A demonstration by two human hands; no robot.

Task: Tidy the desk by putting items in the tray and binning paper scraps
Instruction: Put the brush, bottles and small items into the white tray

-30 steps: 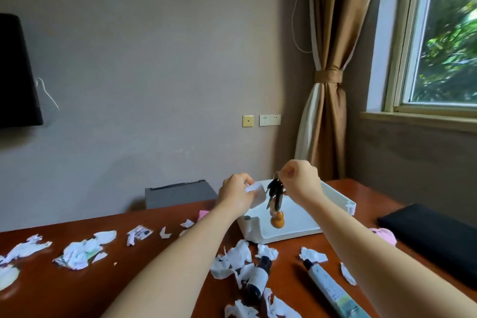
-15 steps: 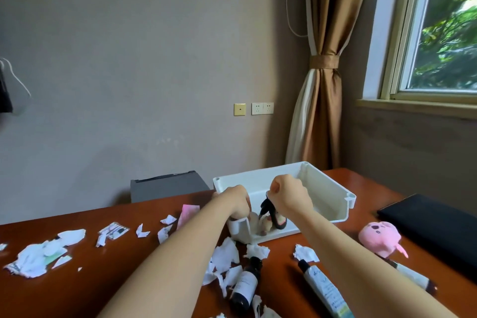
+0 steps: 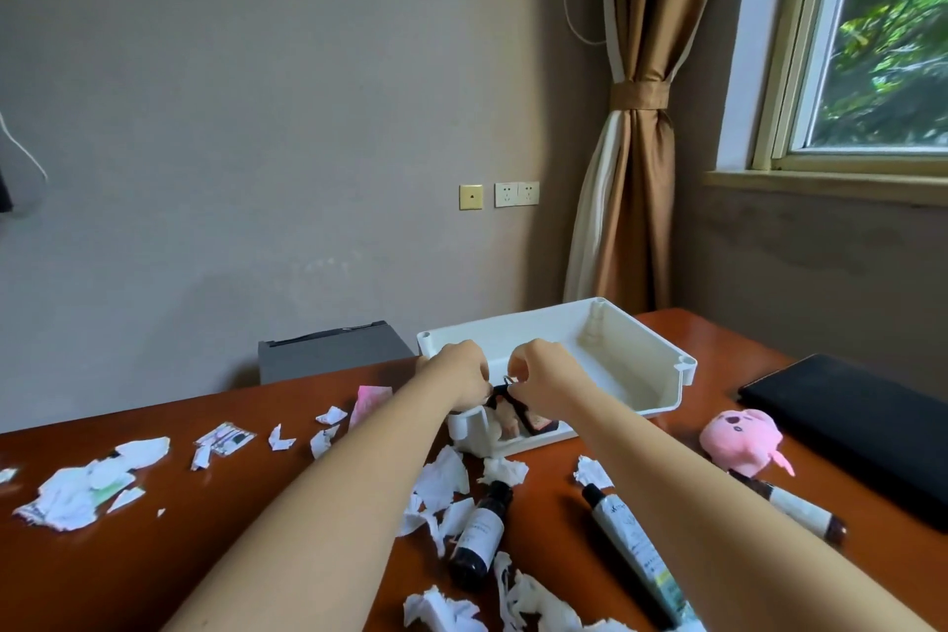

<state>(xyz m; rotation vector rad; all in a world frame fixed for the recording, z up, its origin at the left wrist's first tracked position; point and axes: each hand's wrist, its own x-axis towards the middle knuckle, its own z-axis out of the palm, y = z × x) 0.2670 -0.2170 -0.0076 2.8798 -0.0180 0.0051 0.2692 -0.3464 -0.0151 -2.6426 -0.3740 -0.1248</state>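
Because it is a loose bunch of dark keys on a ring with a small charm, the keychain [image 3: 513,413] should be light, floppy and prone to swing, best held at the metal ring on top. From the head view it lies in the near-left corner of the white tray [image 3: 636,364], dark pieces over a pale orange charm. The right hand [image 3: 541,380] hangs just above it, fingers [image 3: 515,370] curled and seemingly pinching the ring. The left hand [image 3: 456,372] is closed by the tray's near wall; what it holds I cannot tell. Paper scraps [image 3: 441,482], a dark bottle [image 3: 479,536], a tube [image 3: 633,549] and a pink plush [image 3: 741,439] remain on the bench [image 3: 154,575].
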